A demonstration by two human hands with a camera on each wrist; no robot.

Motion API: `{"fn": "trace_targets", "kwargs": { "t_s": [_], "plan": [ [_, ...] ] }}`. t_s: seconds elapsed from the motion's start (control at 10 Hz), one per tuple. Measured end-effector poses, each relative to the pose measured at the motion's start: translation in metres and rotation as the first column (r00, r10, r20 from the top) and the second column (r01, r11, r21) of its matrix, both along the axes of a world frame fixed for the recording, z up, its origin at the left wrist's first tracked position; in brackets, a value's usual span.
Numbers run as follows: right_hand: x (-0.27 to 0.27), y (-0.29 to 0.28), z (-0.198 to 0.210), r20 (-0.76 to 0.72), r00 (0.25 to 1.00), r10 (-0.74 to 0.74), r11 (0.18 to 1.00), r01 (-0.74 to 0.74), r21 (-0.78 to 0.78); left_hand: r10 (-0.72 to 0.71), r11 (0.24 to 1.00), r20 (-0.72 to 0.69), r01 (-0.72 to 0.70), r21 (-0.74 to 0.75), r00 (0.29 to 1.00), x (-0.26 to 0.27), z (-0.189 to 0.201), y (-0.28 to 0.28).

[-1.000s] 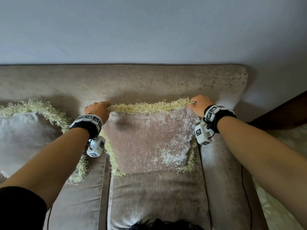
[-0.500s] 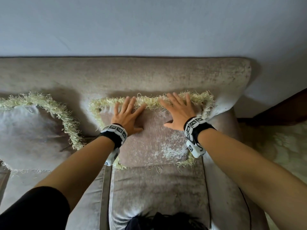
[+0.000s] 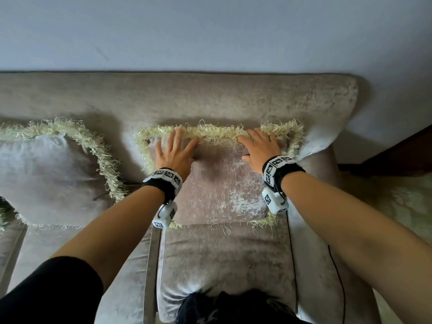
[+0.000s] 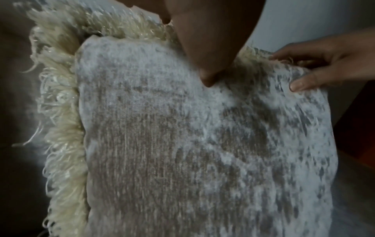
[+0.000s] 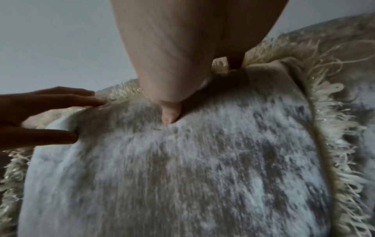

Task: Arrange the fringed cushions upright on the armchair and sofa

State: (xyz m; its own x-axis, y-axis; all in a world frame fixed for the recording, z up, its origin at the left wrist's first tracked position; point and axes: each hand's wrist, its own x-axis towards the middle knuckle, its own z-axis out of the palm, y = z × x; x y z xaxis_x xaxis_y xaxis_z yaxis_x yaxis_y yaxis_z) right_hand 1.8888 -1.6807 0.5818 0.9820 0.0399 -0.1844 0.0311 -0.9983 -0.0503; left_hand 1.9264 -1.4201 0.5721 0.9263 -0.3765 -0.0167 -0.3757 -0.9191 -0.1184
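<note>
A taupe velvet cushion (image 3: 222, 192) with cream fringe stands upright against the sofa back (image 3: 177, 99) at the right end of the seat. My left hand (image 3: 174, 152) lies flat on its upper left face, fingers spread and straight. My right hand (image 3: 259, 148) lies flat on its upper right, fingertips in the top fringe. In the left wrist view the cushion (image 4: 182, 144) fills the frame with my left thumb (image 4: 207, 77) pressing it. The right wrist view shows the cushion (image 5: 182, 168) under my right thumb (image 5: 170, 113). A second fringed cushion (image 3: 46, 178) leans at the left.
The sofa seat (image 3: 224, 258) in front of the cushion is bare. The sofa's right arm (image 3: 313, 178) sits close beside my right wrist. A thin dark cable (image 3: 336, 272) runs down the arm. A pale wall (image 3: 210, 31) rises behind. Dark wooden furniture (image 3: 402, 150) stands at the right.
A second ago both hands gripped the cushion's top corners. They let go, opened flat on its face, and have since spread wider toward the top fringe.
</note>
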Motion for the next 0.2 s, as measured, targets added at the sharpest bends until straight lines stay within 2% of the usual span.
{"fn": "trace_targets", "kwargs": {
  "t_s": [0.2],
  "plan": [
    [-0.030, 0.001, 0.029, 0.195, 0.962, -0.191, 0.978, 0.170, 0.117, 0.117, 0.944, -0.045, -0.126, -0.305, 0.992, -0.023, 0.034, 0.035]
  ]
}}
